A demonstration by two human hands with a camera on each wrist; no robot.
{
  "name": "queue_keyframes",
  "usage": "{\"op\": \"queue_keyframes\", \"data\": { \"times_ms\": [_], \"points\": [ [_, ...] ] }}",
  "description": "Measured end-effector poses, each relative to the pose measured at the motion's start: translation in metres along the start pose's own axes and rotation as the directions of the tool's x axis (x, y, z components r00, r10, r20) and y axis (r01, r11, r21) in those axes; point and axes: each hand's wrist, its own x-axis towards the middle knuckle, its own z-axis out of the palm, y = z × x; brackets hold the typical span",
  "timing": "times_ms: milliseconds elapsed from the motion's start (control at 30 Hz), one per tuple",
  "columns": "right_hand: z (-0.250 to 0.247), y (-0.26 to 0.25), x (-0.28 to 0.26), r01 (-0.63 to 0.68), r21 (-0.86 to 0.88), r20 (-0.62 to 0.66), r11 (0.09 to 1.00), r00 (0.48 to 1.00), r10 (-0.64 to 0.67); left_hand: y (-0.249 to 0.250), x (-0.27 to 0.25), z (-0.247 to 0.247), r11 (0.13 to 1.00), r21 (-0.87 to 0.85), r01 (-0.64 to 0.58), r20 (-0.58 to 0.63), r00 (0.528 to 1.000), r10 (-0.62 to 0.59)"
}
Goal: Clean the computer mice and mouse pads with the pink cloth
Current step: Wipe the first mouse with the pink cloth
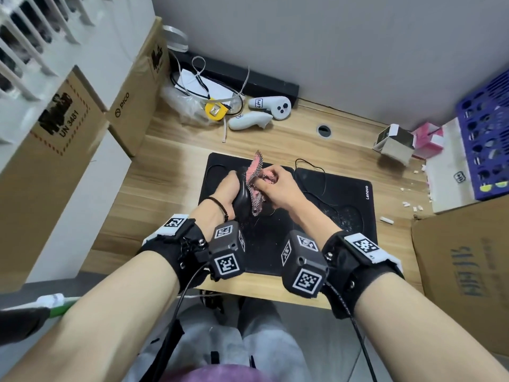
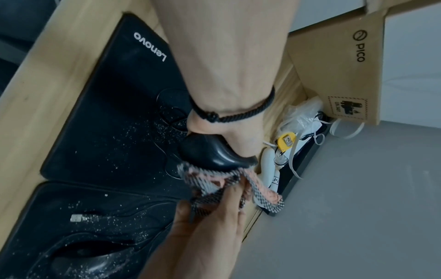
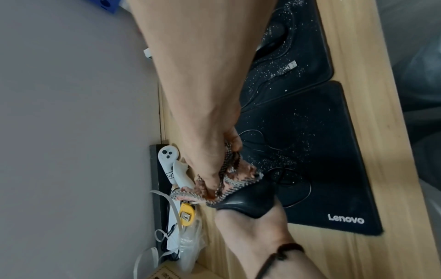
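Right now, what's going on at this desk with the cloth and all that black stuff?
A person is cleaning a black mouse. Their left hand holds it up off the pads, and the right hand rubs it with a bunched pink cloth. Below lie two black mouse pads, dusted with white specks. A second mouse lies on one pad, also speckled.

Pink cloth against lifted black mouse
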Motion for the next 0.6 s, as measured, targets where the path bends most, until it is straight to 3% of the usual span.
{"op": "queue_keyframes", "data": {
  "times_ms": [100, 300, 400, 500, 600],
  "points": [
    [0.003, -0.001, 0.002, -0.022, 0.048, -0.044, 0.999, 0.999, 0.024, -0.003, -0.002, -0.004, 0.998, 0.047, -0.037, 0.017, 0.999, 0.036],
    [0.013, 0.001, -0.008, -0.065, 0.088, 0.097, 0.994, 0.994, 0.056, -0.003, 0.049, -0.027, 0.997, 0.031, -0.069, -0.239, 0.968, 0.075],
    [0.008, 0.002, -0.004, -0.116, 0.128, 0.064, 0.985, 0.992, 0.108, -0.005, 0.025, -0.015, 0.998, 0.065, -0.007, -0.133, 0.991, 0.016],
    [0.006, -0.001, 0.005, -0.154, 0.195, 0.004, 0.969, 0.988, 0.156, -0.005, -0.007, -0.006, 0.981, 0.192, -0.022, 0.003, 1.0, 0.021],
    [0.012, -0.008, 0.007, -0.174, 0.228, 0.002, 0.958, 0.984, 0.179, 0.0, -0.01, -0.011, 0.985, 0.156, -0.073, 0.003, 0.997, 0.073]
  ]
}}
